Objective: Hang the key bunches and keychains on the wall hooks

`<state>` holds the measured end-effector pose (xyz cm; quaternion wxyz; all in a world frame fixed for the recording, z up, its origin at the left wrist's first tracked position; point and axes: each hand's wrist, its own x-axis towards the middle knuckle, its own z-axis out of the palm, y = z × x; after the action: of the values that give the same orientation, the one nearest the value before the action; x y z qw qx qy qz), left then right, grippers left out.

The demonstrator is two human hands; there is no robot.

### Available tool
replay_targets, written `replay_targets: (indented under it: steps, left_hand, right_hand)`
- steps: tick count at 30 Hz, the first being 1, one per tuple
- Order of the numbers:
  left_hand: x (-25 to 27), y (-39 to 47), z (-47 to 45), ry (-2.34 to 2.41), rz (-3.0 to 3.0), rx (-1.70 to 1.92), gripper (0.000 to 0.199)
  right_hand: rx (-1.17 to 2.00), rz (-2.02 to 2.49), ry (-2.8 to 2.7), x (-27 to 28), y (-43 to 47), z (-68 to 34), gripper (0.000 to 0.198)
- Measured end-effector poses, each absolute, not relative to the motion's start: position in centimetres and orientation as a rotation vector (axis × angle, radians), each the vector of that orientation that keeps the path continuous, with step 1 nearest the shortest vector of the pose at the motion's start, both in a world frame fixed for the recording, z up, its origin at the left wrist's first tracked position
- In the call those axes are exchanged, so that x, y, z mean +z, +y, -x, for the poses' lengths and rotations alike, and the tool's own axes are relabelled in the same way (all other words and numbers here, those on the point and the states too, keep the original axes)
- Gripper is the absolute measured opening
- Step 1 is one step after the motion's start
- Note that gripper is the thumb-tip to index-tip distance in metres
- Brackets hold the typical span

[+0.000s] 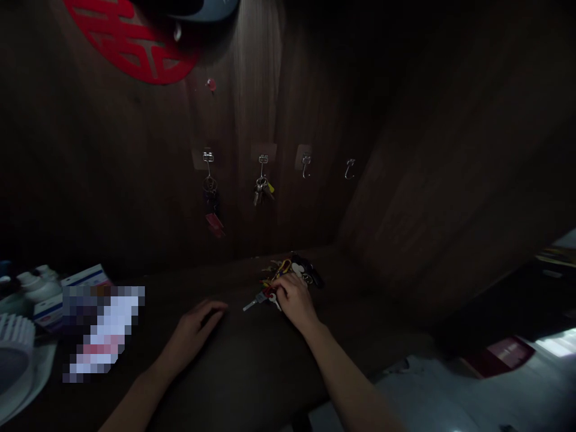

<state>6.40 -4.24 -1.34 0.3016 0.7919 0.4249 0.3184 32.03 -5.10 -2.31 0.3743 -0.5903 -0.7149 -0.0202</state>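
A heap of keys point(287, 265) with coloured tags and rings lies at the back of the dark wooden shelf point(234, 366). My right hand point(294, 299) reaches over it, its thumb and fingers closed on keys at the near side of the heap; the exact pieces between the fingertips are partly hidden. One key with a grey head point(257, 299) sticks out left of these fingers, flat on the shelf. My left hand point(193, 327) rests on the shelf to the left, apart from the keys, with thumb and fingers spread and nothing in them.
Four hooks line the back panel. A key bunch with a red tag point(215, 224) hangs on the leftmost, and another bunch point(261, 191) on its neighbour; the right hook point(350, 170) is bare. White bottles point(33, 287), boxes and a pale ribbed object point(17, 348) stand at left.
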Motion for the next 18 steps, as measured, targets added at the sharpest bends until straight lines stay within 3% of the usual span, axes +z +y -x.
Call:
replay_targets:
  steps: [9, 18]
  left_hand:
    - [-1.8, -4.1, -6.4, 1.092, -2.244, 0.787, 0.022]
    - [-2.2, -4.0, -6.6, 1.071, -2.281, 0.830, 0.021]
  right_hand:
    - [-0.073, 1.502, -2.137, -1.6, -6.2, -30.4, 0.019]
    - [0.144, 1.158, -2.379, -1.6, -6.5, -27.9, 0.028]
